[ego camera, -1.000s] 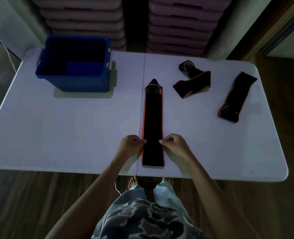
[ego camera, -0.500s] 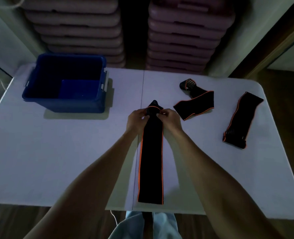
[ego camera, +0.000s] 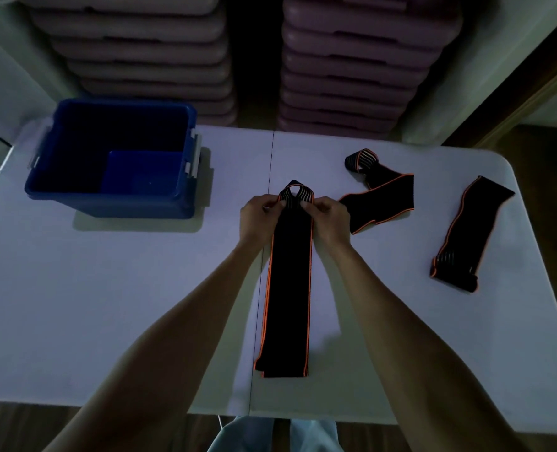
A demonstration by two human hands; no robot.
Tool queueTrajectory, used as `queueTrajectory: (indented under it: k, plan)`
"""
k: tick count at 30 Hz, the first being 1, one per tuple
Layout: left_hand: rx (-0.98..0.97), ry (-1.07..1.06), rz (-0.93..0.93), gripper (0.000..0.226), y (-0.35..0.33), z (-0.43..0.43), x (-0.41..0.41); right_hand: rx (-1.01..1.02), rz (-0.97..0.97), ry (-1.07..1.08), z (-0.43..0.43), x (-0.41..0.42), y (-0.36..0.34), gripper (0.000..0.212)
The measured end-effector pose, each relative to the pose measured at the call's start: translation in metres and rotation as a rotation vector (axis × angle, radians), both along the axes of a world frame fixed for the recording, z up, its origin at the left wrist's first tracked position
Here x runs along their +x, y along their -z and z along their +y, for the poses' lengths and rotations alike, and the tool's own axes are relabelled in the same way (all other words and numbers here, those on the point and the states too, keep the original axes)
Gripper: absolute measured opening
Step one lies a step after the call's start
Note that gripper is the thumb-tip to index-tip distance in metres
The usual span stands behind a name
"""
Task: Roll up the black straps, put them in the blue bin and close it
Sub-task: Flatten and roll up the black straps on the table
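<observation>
left hand (ego camera: 260, 214): pinching the left edge of the centre strap's far, striped end
right hand (ego camera: 327, 214): pinching the right edge of that same end
centre strap (ego camera: 288, 288): laid flat on the table (ego camera: 107, 305), runs from the grip back to the near edge
folded strap (ego camera: 380, 194): just right of the grip, loose
third strap (ego camera: 466, 233): well right of the grip, flat
blue bin (ego camera: 114, 159): well left of the grip, open, no straps inside

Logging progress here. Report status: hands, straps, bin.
Left hand and right hand pinching far end of centre strap. Two other straps unrolled. Blue bin open, nothing visible inside. Nothing obstructing.
</observation>
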State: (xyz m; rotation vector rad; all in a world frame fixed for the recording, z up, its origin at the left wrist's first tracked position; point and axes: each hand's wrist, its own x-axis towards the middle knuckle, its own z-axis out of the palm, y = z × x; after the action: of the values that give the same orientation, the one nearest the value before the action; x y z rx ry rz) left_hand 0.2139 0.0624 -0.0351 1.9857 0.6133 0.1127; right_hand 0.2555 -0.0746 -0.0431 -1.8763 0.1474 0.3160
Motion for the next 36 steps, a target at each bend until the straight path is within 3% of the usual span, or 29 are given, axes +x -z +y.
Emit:
queueTrajectory:
  k: [5,9,12,14,17,21,25,28,31,33,36]
  plan:
    - [0.011,-0.010,0.106,0.034,0.007,-0.002,-0.019,-0.088,0.076,-0.047,-0.009,-0.010,-0.003,0.050]
    - [-0.023,0.022,0.262,0.027,0.004,-0.010,-0.083,-0.115,0.168,-0.055,-0.034,-0.059,-0.009,0.035]
    - [-0.241,0.046,0.433,0.012,0.004,-0.014,-0.155,-0.281,0.228,-0.268,-0.066,-0.116,-0.006,0.039]
    - [-0.239,0.132,0.472,0.021,-0.001,-0.017,-0.194,-0.303,0.276,-0.305,-0.082,-0.149,0.000,0.027]
    - [-0.317,0.163,0.434,0.022,-0.011,-0.024,-0.219,-0.159,0.389,-0.301,-0.084,-0.181,0.001,0.025]
    - [-0.616,0.050,0.447,0.026,-0.016,-0.032,-0.226,0.005,0.545,-0.243,-0.084,-0.203,-0.009,0.019]
    - [-0.677,0.056,0.417,0.025,-0.010,-0.035,-0.235,0.116,0.576,-0.222,-0.094,-0.215,-0.016,0.021]
    - [-0.521,0.116,0.370,0.030,-0.007,-0.036,-0.242,0.030,0.392,-0.213,-0.098,-0.227,-0.015,0.025]
    - [-0.003,0.299,0.067,0.041,-0.002,-0.029,-0.254,-0.146,-0.121,-0.331,-0.112,-0.235,-0.011,0.023]
    - [0.150,0.466,-0.115,0.045,-0.005,-0.028,-0.264,-0.164,-0.262,-0.477,-0.120,-0.241,-0.015,0.026]
    - [0.349,0.696,-0.138,0.038,-0.006,-0.030,-0.272,-0.397,-0.397,-0.731,-0.123,-0.248,-0.014,0.043]
